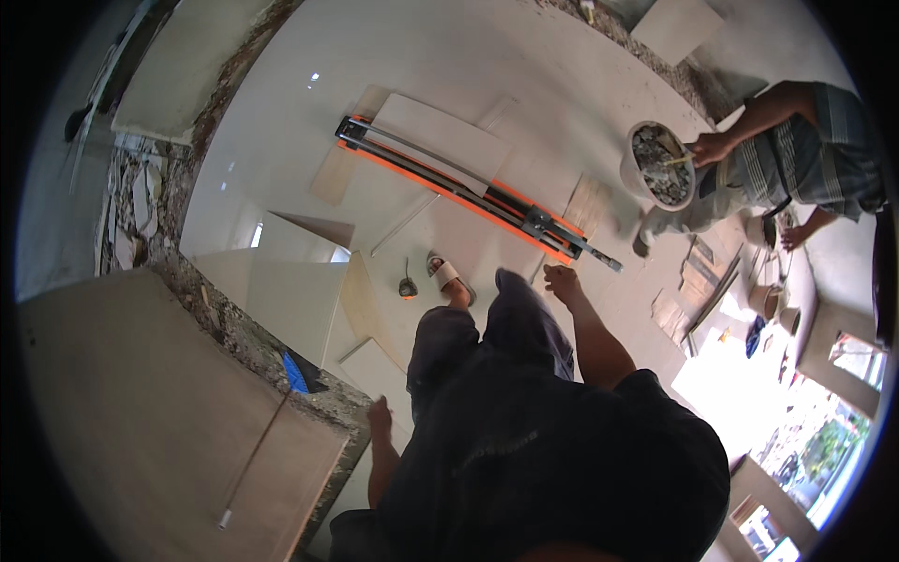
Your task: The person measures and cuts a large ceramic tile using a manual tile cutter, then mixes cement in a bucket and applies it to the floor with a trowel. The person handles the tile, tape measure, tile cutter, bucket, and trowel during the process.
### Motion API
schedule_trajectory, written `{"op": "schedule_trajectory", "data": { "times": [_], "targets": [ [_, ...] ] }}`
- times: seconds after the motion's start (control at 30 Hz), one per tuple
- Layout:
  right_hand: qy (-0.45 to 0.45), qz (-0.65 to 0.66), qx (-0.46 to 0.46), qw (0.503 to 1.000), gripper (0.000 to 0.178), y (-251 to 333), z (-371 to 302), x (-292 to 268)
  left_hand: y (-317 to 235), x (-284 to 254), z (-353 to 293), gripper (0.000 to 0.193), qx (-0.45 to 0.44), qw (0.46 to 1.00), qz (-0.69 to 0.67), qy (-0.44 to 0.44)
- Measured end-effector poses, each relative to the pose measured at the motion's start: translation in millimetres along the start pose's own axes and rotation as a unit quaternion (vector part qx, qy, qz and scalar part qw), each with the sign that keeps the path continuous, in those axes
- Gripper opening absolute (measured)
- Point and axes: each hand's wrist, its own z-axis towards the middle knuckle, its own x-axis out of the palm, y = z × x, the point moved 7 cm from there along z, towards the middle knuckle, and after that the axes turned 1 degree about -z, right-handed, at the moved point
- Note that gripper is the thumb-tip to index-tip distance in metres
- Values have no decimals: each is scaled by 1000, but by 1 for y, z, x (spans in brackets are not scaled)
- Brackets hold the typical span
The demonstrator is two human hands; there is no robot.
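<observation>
My right hand (562,282) hangs over the floor by the near end of an orange-and-black tile cutter (459,187). Its fingers are curled in, with a thin dark sliver beside them that is too small to name. Under the cutter's rails lies a pale tile (440,140). Down at my left side, my left hand (379,414) is close to a light tile piece (373,370); its fingers are too small and turned away to read. A black-and-orange tape measure (407,288) rests on the floor beside my sandalled foot (452,279).
At the right, another person's hand (712,150) holds a white bucket (660,167) of grey rubble. Large tiles (290,281) lie to the left, near a rubble-filled gap (215,314) and a blue piece (295,373). Cut strips (700,272) lie on the right.
</observation>
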Motion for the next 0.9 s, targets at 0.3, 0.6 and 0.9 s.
{"op": "schedule_trajectory", "data": {
  "times": [0.3, 0.6, 0.9],
  "targets": [
    [-32, 53, 71, 996, 44, 24, 76, -6, -256, -123, 148, 40, 10, 977, -166, -134],
    [-125, -148, -171, 966, 36, 24, 356, 38, -342, 69, 357, 43, 51, 998, 42, 11],
    [-211, 108, 22, 971, 49, -18, 627, 142, -488, 197, 694, 49, 313, 945, -19, -97]
  ]
}}
